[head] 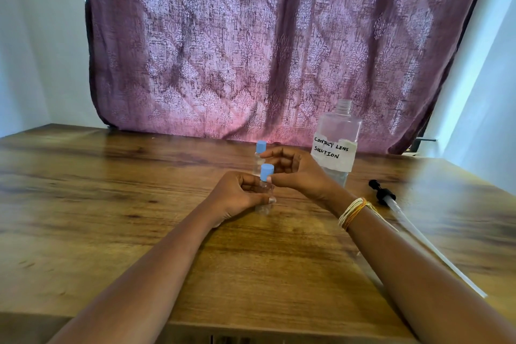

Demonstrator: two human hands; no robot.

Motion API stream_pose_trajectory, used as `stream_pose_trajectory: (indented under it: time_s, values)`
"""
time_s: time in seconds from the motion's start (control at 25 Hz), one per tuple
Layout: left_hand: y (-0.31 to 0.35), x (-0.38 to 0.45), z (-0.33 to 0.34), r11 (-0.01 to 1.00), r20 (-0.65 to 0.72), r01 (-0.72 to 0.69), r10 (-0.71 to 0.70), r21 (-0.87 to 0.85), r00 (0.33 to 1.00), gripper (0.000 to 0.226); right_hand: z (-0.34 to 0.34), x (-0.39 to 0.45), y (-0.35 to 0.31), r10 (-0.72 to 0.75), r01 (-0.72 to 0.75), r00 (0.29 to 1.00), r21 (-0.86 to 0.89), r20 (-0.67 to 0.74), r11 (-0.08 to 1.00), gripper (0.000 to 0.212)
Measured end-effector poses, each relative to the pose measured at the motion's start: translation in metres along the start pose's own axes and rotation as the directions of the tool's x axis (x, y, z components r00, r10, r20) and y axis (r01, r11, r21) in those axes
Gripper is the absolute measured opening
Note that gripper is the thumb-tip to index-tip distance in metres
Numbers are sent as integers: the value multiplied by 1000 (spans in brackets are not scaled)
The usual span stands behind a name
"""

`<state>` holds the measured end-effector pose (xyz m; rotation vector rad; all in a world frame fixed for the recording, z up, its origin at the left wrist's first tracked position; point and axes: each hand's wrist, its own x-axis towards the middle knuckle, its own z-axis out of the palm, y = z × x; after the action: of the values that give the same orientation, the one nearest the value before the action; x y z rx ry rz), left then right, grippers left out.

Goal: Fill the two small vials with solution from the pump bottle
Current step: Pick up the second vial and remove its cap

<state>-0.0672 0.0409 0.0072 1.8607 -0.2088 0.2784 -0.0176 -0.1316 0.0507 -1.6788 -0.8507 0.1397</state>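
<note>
My left hand [240, 195] grips the clear body of a small vial [265, 201] that stands on the wooden table [111, 190]. The vial wears a blue cap [266, 172], and the fingertips of my right hand [296, 170] pinch that cap from the right. A second small vial with a blue cap [261, 146] stands just behind, partly hidden by my right fingers. The large clear bottle [337, 131], labelled "contact lens solution", stands to the right with its neck uncovered. Its black pump head [381, 193] with a long clear tube lies flat on the table further right.
A purple patterned curtain [279, 50] hangs behind the table's far edge. The pump tube [430, 246] runs diagonally toward the near right, beside my right forearm. White walls stand on both sides. A thread bracelet circles my right wrist.
</note>
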Motion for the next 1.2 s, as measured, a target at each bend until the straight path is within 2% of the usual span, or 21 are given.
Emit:
stream_pose_trajectory:
  time_s: [0.08, 0.12, 0.28, 0.4, 0.56, 0.64, 0.72, 0.8, 0.92, 1.0, 1.04, 1.12, 1.2]
  values:
    - [1, -1, 0, 1000, 4, -4, 4, -6, 1000, 17, 0, 0, 1, -5, 3, 997, 32, 75, 999, 51]
    - [1, -1, 0, 1000, 11, -8, 8, -11, 1000, 17, 1, 1, 1, -5, 5, 998, 7, 69, 1000, 52]
    - [0, -2, 0, 1000, 14, -16, 16, -16, 1000, 18, 6, 2, 1, 7, -16, 997, -121, -73, 993, 47]
    - [-1, 0, -1, 1000, 13, -1, 1, -9, 1000, 23, 5, 0, -2, -21, 9, 995, -126, -93, 992, 36]
    - [-1, 1, -1, 1000, 12, 13, -13, -13, 1000, 20, 4, -4, -7, -12, 12, 1000, -63, 2, 998, 38]
    - [-1, 0, -1, 1000, 16, 14, -14, -16, 1000, 18, 6, -5, -8, -22, 22, 1000, -103, 2, 994, 40]
    - [-1, -1, -2, 1000, 23, 8, -7, -17, 1000, 18, 8, -4, -8, -24, 15, 999, -181, -46, 983, 40]
    - [-1, -1, -2, 1000, 23, 4, -4, -11, 1000, 20, 8, -4, -7, -27, 12, 996, -182, -83, 983, 38]
    - [-1, 0, -1, 1000, 14, 17, -17, -20, 1000, 21, 6, -2, -9, -44, 44, 991, -8, -125, 999, 37]
    - [-1, 0, -1, 1000, 15, 21, -21, -17, 1000, 25, 4, 1, -10, -11, 35, 983, 126, -184, 991, 39]
    - [-1, 0, -1, 1000, 15, 24, -24, -13, 1000, 27, 2, 1, -9, 21, 11, 973, 138, -229, 990, 41]
    - [0, 0, -1, 1000, 11, 27, -27, 0, 1000, 26, -1, 3, -9, 85, -71, 936, 51, -341, 996, 45]
    - [0, 0, 0, 1000, 7, 28, -28, 0, 1000, 25, -5, 2, -6, 85, -147, 900, -116, -427, 982, 41]
